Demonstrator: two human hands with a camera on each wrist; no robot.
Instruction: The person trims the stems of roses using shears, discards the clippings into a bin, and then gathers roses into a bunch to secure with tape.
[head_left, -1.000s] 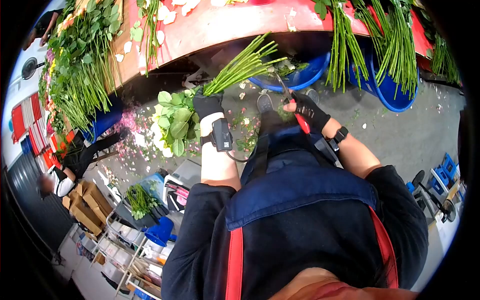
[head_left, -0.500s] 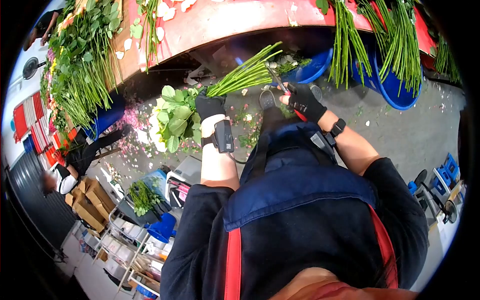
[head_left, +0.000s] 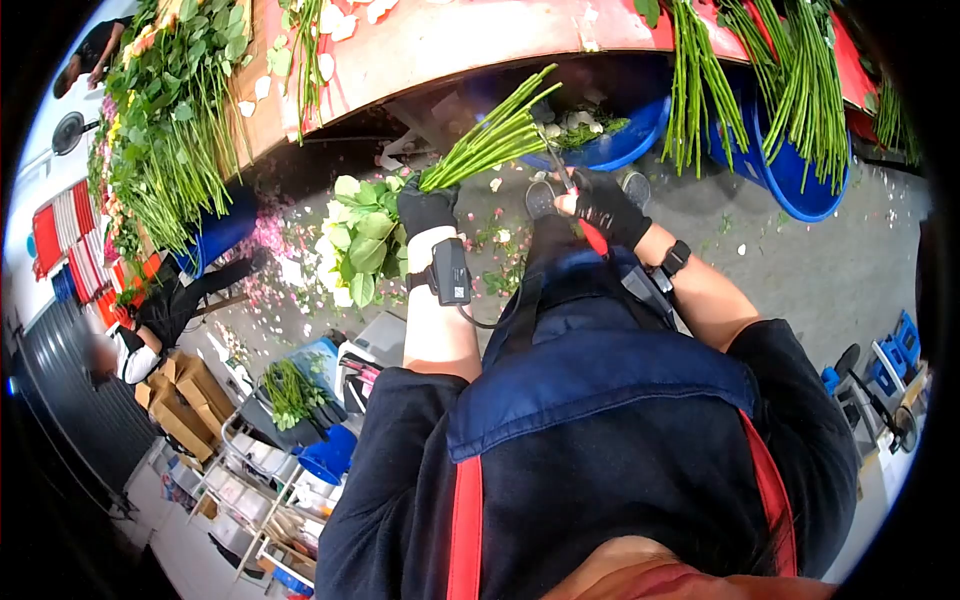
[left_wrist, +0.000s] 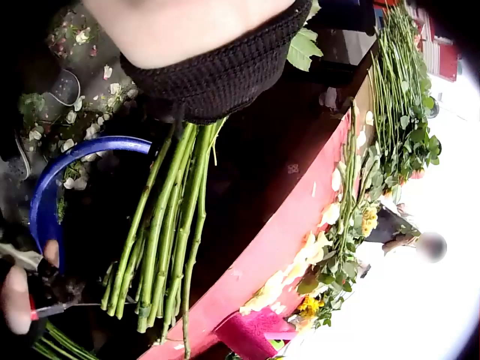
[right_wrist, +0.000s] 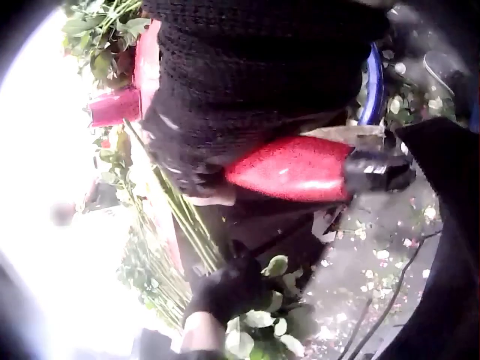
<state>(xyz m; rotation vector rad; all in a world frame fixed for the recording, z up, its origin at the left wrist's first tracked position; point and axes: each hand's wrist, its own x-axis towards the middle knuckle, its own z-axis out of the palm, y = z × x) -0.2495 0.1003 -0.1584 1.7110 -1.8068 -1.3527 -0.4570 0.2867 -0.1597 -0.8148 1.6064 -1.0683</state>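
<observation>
My gloved left hand [head_left: 428,208] grips a bunch of cut flowers around the stems. Long green stems [head_left: 490,140] fan out up and to the right of the fist, while leafy heads with pale blooms [head_left: 365,245] stick out to its left. My right hand [head_left: 610,208], in a black fingerless glove, holds pruning shears with red handles [head_left: 592,238]. In the left wrist view the metal blade [left_wrist: 54,310] points at the lower stem ends [left_wrist: 142,319], close beside them. The right wrist view shows the red handle [right_wrist: 292,169] below the dark glove.
A red-topped table [head_left: 440,50] curves across the front, with stem bundles [head_left: 690,95] hanging over its edge. Blue tubs [head_left: 655,130] stand beneath. Petals litter the grey floor [head_left: 760,260]. Another person [head_left: 150,340], a cardboard box [head_left: 180,400] and a rack [head_left: 240,490] are at left.
The right hand with the shears has come slightly left and the red handles sit at a changed angle. The left hand keeps its grip on the bunch, which has shifted only a little.
</observation>
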